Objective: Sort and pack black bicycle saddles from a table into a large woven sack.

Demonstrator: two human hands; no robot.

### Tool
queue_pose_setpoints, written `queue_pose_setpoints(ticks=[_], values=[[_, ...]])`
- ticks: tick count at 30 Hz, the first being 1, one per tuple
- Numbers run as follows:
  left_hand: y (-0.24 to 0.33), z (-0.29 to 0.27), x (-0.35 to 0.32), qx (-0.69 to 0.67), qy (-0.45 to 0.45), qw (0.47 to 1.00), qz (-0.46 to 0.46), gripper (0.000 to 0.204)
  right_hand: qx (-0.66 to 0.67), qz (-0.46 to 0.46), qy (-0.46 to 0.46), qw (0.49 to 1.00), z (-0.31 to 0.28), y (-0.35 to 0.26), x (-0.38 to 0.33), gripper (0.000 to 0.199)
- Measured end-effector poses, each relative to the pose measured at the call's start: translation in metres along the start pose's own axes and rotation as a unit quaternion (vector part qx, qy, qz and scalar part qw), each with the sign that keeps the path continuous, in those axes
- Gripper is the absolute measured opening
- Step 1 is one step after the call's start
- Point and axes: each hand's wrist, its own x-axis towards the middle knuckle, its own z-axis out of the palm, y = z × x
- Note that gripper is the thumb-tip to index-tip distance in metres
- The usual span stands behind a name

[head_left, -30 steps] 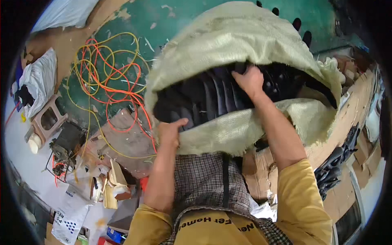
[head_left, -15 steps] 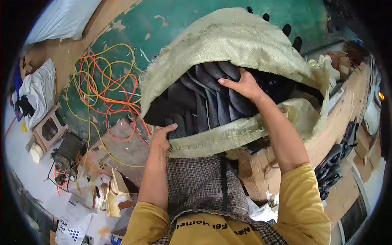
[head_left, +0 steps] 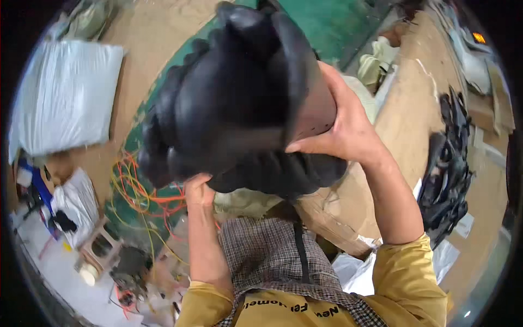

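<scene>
- Workspace: green floor with worn patches, brown sheet alongside at upper left; pale plastic-wrapped package lies flat on the brown, well apart from the hands.
- Black bundle: in front of the wearer, held up between both hands, above pale woven fabric that shows below it and behind the right wrist. Many rounded, overlapping pieces; likely gathered close so they hold together as one armful.
- Right hand: gripping the bundle's right end, thumb on the near side of a curved brownish face with small dark dots, fingers going behind. That pinch probably keeps the outer piece from splaying.
- Left hand: at the bundle's lower left edge, touching it, apparently bearing some weight from below (fingers hidden, so I cannot tell how far it is closed).
- Hands stand at opposite ends, right higher than left; a sensible spread for something so wide and floppy-looking.
- Orange and yellow hoses: tangled on the floor at left, near the left forearm but clear of the load.
- Cardboard runs up the right side; a heap of dark pieces rests farther right, untouched by either hand.
</scene>
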Motion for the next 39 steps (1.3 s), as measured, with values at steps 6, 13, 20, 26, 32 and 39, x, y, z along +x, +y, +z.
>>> queue_pose_setpoints(ticks=[6,13,20,26,32,39], values=[[0.055,0.115,-0.004,0.117,-0.065,0.99,0.052,0.059,-0.007,-0.006,0.176,0.984,-0.101,-0.08,-0.072,0.097],[0.011,0.179,-0.077,0.371,-0.298,0.875,-0.091,0.072,0.118,0.251,0.338,0.899,-0.11,-0.124,-0.269,0.1],[-0.17,0.295,-0.221,0.471,-0.433,0.673,-0.371,0.083,0.045,0.425,0.658,0.62,-0.071,-0.209,-0.508,0.092],[-0.388,0.381,-0.451,0.435,-0.66,0.384,-0.477,0.072,-0.134,0.43,0.8,0.397,-0.027,-0.259,-0.663,0.098],[-0.591,0.37,-0.714,0.235,-0.783,0.219,-0.533,0.078,-0.258,0.359,0.876,0.191,-0.045,-0.265,-0.798,0.057],[-0.749,0.302,-0.877,0.342,-0.712,0.097,-0.605,0.098,-0.293,0.316,0.902,0.031,-0.077,-0.18,-0.912,0.094]])
